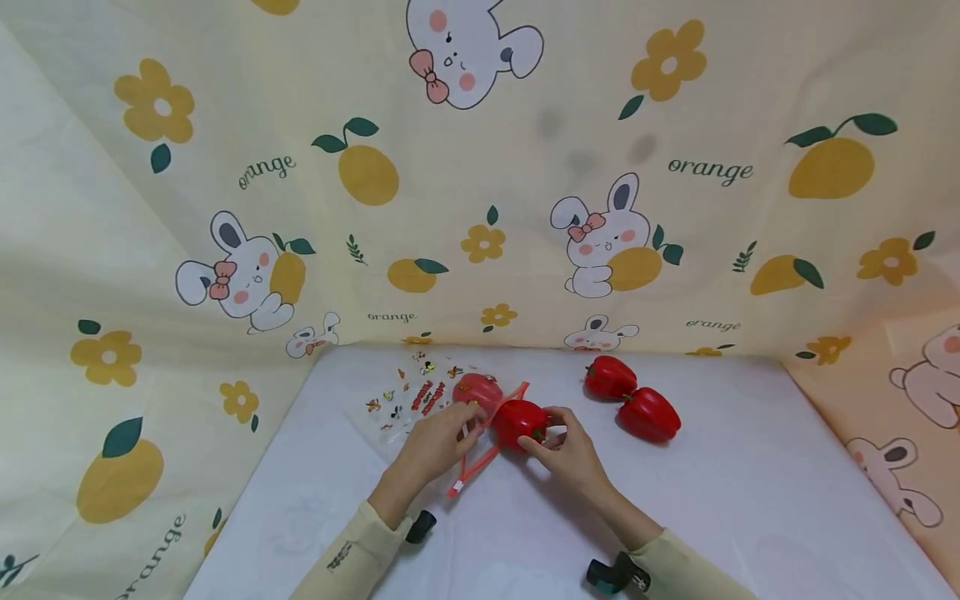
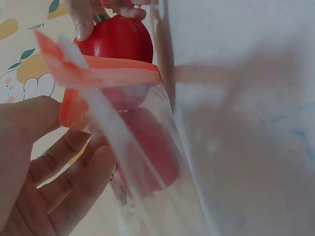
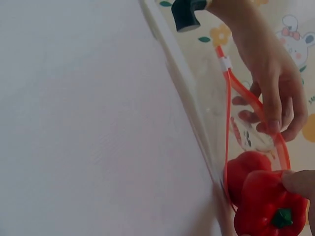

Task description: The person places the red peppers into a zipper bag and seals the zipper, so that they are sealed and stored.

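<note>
A clear zip bag (image 1: 395, 422) with cartoon prints and an orange zip edge (image 2: 123, 70) lies on the table, its mouth spread apart. My left hand (image 1: 438, 440) pinches that orange edge between thumb and fingers. One red bell pepper (image 2: 150, 155) is inside the bag, seen through the plastic. A second red bell pepper (image 3: 268, 201), green stem facing me, sits at the bag's mouth, partly past the orange edge. My right hand (image 1: 572, 454) grips this pepper from its right side with thumb and fingers; in the right wrist view only a little of that hand shows.
Two more red bell peppers, one farther back (image 1: 611, 377) and one nearer (image 1: 649, 415), lie touching on the white table (image 1: 720, 517) to the right. A patterned cloth (image 1: 525, 275) rises behind the table and along its sides. The white zip slider (image 3: 225, 63) sits near one corner of the bag.
</note>
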Demonstrator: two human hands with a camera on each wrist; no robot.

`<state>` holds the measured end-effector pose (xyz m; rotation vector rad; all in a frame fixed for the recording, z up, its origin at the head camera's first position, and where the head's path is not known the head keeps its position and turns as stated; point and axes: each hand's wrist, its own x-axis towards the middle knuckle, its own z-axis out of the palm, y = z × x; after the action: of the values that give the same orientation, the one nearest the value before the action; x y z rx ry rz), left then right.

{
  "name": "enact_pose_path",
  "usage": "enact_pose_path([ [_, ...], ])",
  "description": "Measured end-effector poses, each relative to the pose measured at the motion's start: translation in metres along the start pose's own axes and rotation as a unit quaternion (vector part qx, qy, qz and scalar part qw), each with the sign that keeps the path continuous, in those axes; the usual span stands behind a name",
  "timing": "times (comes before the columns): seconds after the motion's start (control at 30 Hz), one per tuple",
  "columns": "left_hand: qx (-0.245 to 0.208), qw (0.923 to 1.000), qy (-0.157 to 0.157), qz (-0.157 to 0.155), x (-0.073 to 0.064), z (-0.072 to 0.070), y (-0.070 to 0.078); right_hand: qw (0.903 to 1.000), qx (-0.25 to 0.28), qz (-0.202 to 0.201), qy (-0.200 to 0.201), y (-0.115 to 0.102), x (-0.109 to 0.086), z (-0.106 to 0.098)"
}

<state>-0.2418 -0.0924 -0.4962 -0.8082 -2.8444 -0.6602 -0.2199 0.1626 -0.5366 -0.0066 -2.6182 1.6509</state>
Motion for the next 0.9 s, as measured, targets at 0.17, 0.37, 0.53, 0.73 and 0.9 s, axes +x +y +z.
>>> enact_pose_path([
  [0.17, 0.002, 1.0000, 0.000, 0.006, 0.000, -0.001, 0.001, 0.9996, 0.023, 0.013, 0.003, -0.003, 0.002, 0.008],
  [0.37, 0.005, 0.9998, 0.011, 0.018, 0.001, -0.002, 0.001, 0.9990, 0.043, 0.009, 0.003, -0.004, 0.007, 0.015],
  [0.53, 0.004, 0.9997, 0.011, 0.019, 0.001, -0.001, -0.001, 0.9993, 0.036, 0.009, -0.004, -0.005, 0.010, 0.022],
  [0.73, -0.009, 0.9995, 0.022, 0.021, 0.001, -0.004, 0.001, 0.9993, 0.038, -0.002, 0.004, -0.008, 0.015, 0.029],
  [0.9, -0.011, 0.9994, 0.020, 0.026, 0.001, -0.005, 0.002, 0.9990, 0.042, -0.008, 0.014, -0.007, 0.019, 0.035],
])
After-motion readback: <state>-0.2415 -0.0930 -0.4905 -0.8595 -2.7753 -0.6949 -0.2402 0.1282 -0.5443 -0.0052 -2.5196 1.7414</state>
